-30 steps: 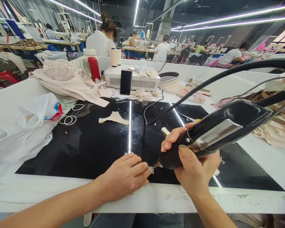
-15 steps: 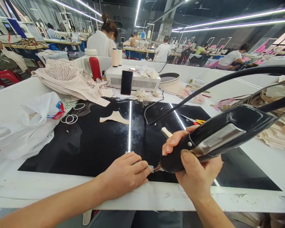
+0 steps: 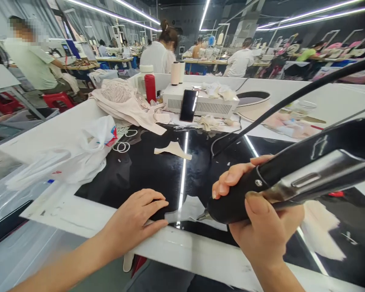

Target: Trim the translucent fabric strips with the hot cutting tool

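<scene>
My right hand [image 3: 267, 223] grips a thick black corded hand tool [image 3: 231, 202], thumb on its metal lever. The tool's narrow metal tip [image 3: 203, 216] points down-left onto a thin, pale, translucent shaped piece [image 3: 190, 207] lying on the black glossy mat [image 3: 140, 174]. My left hand [image 3: 136, 217] rests at the mat's front edge, thumb and fingers apart, by the piece's left end; I cannot tell whether it touches. Farther back on the mat lies a curved beige fabric piece [image 3: 172, 150]. Right of my right hand is a pale, blurred fabric piece [image 3: 320, 229].
A white plastic bag [image 3: 88, 158] and white cord loops [image 3: 121, 147] lie left. Behind are a beige bra [image 3: 124, 101], a red bottle [image 3: 150, 88], a phone [image 3: 188, 105] against a white vented box [image 3: 207, 106], and a sun visor [image 3: 252, 105]. The tool's black cable [image 3: 280, 107] arches across the right.
The view has swung left. My left hand has shifted away from the tool's tip, its fingers spreading and uncovering the thin pale piece. My right hand still holds the tool.
</scene>
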{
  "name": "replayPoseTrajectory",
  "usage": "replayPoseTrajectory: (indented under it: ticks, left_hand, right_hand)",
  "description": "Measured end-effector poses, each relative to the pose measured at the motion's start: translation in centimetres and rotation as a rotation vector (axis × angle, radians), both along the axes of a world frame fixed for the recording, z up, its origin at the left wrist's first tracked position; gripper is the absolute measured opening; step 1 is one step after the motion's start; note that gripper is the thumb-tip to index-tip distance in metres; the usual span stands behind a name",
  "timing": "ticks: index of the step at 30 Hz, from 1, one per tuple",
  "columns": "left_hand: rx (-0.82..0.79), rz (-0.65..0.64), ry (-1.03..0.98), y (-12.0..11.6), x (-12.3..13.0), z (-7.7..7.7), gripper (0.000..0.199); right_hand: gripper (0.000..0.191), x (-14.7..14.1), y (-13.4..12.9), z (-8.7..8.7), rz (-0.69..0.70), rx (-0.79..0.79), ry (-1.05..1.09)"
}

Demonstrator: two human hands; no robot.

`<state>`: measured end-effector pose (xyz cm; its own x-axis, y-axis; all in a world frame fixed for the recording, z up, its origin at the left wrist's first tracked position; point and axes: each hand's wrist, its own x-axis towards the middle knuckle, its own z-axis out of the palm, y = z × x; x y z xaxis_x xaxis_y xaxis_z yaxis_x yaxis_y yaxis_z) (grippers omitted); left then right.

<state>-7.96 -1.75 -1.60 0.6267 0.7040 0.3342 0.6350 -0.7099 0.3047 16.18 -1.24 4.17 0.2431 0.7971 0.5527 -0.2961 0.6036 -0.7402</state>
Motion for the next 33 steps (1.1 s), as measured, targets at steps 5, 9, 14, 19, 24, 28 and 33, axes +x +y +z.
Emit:
replayPoseTrajectory:
  ticks: [5, 9, 14, 19, 24, 28, 33]
  left_hand:
    - [-0.081, 0.02, -0.09, -0.5, 0.4, -0.5, 0.03]
    - [-0.075, 0.008, -0.136, -0.3, 1.0, -0.8, 0.026]
    - [-0.08, 0.031, -0.177, 0.4, 1.5, -1.0, 0.006]
    - [-0.064, 0.058, -0.193, 1.2, 1.1, -0.9, 0.011]
    - [-0.084, 0.037, -0.188, 1.3, 0.8, -0.9, 0.015]
    - [-0.088, 0.04, -0.205, 1.2, 0.9, -0.9, 0.004]
    - [-0.061, 0.04, -0.195, 0.9, 0.6, -0.7, 0.007]
  right_hand:
    - [0.037, -2.9, 0.6, -0.2, 0.059, -0.008, 0.019]
    - [0.036, -3.8, 0.8, -0.2, 0.075, -0.009, 0.012]
    - [0.037, -3.6, 1.0, -0.2, 0.049, -0.011, -0.002]
    - [0.037, -3.4, 1.2, -0.2, 0.033, -0.014, 0.005]
    - [0.035, -4.0, 1.5, -0.4, 0.008, -0.012, 0.0]
    - [0.034, -4.5, 2.0, -0.6, -0.006, -0.001, -0.014]
    - [0.034, -4.5, 2.1, -0.8, 0.017, 0.012, -0.012]
